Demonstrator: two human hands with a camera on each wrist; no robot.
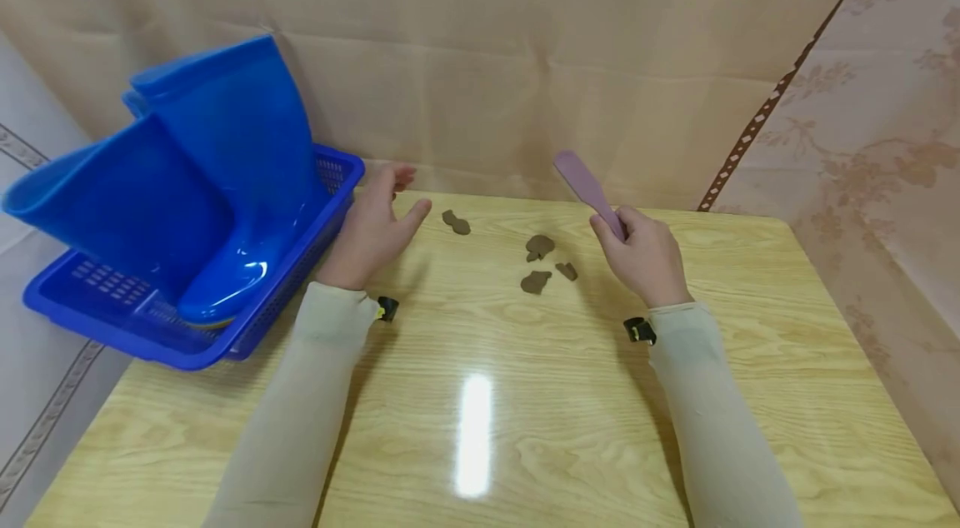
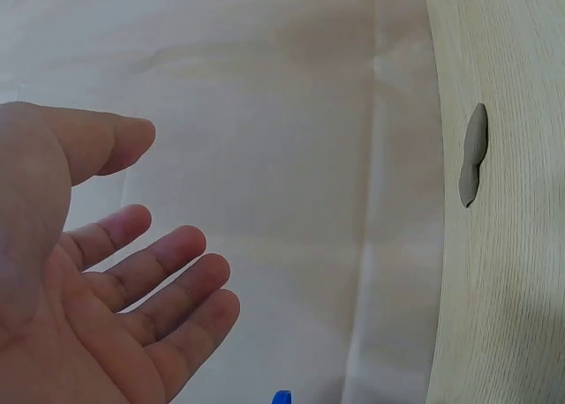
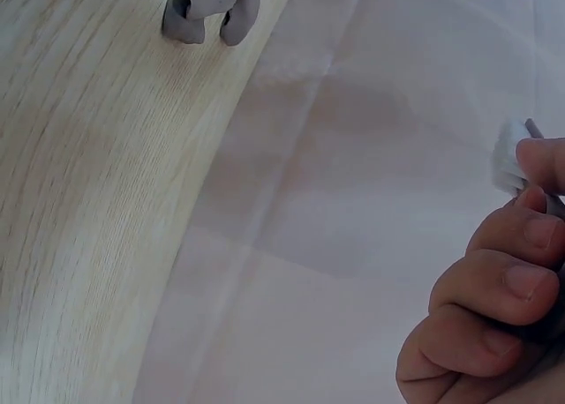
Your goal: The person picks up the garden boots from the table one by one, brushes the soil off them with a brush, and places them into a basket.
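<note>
My right hand (image 1: 647, 259) grips a purple brush (image 1: 585, 181), its long flat back pointing up and left. White bristles (image 3: 508, 157) show beyond the thumb in the right wrist view, partly blurred. Just right of the blue basket (image 1: 142, 353), my left hand (image 1: 369, 230) hovers with fingers spread, holding nothing. Two blue rubber boots (image 1: 247, 112) stand tilted in that basket. Thin brown clay-like pieces (image 1: 536, 282) lie on the table between the hands. One narrow-waisted piece (image 2: 474, 153) is nearest the left hand.
The wood-patterned table (image 1: 555, 428) ends at a beige curtain (image 1: 480, 62) behind. A floral cloth (image 1: 885, 145) hangs on the right. The basket takes up the table's left side, and the boots rise well above its rim.
</note>
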